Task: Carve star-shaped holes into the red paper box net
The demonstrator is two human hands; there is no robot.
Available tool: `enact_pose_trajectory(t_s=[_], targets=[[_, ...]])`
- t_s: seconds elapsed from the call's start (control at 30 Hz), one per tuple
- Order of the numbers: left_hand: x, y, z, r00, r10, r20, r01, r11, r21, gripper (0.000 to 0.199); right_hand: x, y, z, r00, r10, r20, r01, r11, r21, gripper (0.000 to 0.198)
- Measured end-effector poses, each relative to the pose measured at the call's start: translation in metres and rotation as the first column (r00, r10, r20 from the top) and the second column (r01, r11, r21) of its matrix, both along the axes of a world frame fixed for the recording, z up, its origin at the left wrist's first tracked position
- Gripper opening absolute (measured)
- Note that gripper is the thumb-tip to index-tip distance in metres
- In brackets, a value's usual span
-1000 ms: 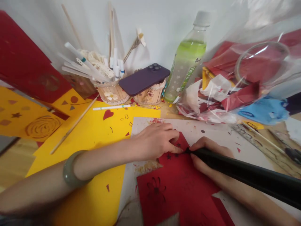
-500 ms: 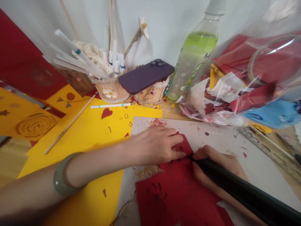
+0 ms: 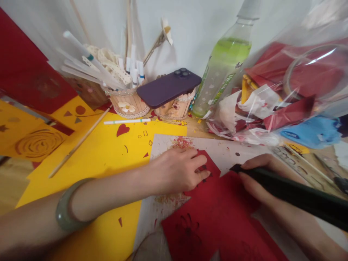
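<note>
My left hand (image 3: pixel 178 168), a green bangle (image 3: pixel 65 208) on its wrist, rests on red paper (image 3: pixel 206 210) with its fingers apart and bent, tips on the sheet. Small dark star shapes show beside those fingers, and a flower-like cut pattern lies lower on the sheet. My right hand (image 3: pixel 261 174) is closed around a long, thick black pen-like tool (image 3: pixel 296 194). The tool's tip is near the sheet's right edge; whether it touches is unclear. A whitish mat (image 3: pixel 223 145) lies beneath, with red and yellow crumbs (image 3: pixel 182 142) above my left hand.
Yellow paper (image 3: pixel 108 163) with cut shapes and a wooden stick (image 3: pixel 78 145) covers the left. Behind stand a decorated basket (image 3: pixel 127 105) of white sticks, a purple phone (image 3: pixel 170 87) on another basket, a green-topped bottle (image 3: pixel 225 69) and a clear bag (image 3: pixel 261 108) of scraps.
My right hand and the black tool have moved right and slightly up, away from my left fingers. The red paper has turned and shifted a little right. My left hand stays almost in place.
</note>
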State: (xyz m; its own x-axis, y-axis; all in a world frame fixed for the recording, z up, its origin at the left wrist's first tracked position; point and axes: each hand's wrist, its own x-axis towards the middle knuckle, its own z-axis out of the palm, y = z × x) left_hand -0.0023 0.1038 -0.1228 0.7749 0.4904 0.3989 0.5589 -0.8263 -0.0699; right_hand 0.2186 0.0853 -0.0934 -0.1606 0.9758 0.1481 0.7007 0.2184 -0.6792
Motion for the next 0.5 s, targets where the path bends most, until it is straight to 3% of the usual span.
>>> enact_pose_trajectory(t_s=[0.13, 0.2, 0.3, 0.5], targets=[[-0.005, -0.003, -0.001, 0.997, 0.050, -0.053, -0.050, 0.999, -0.012, 0.016, 0.010, 0.012, 0.026, 0.991, 0.110, 0.080, -0.114, 0.992, 0.046, 0.006], [-0.004, -0.004, -0.004, 0.996, 0.079, -0.040, -0.079, 0.997, -0.007, 0.013, 0.007, 0.016, 0.031, 0.974, 0.212, 0.082, -0.214, 0.977, 0.013, 0.007], [-0.003, -0.004, -0.009, 0.994, 0.114, 0.005, -0.114, 0.993, 0.020, 0.015, -0.001, 0.019, 0.022, 0.953, 0.301, 0.022, -0.300, 0.952, -0.056, 0.004], [-0.003, -0.004, -0.003, 0.995, 0.083, -0.048, -0.085, 0.996, -0.035, 0.015, -0.016, 0.015, -0.010, 0.971, 0.238, -0.018, -0.238, 0.964, -0.115, 0.003]])
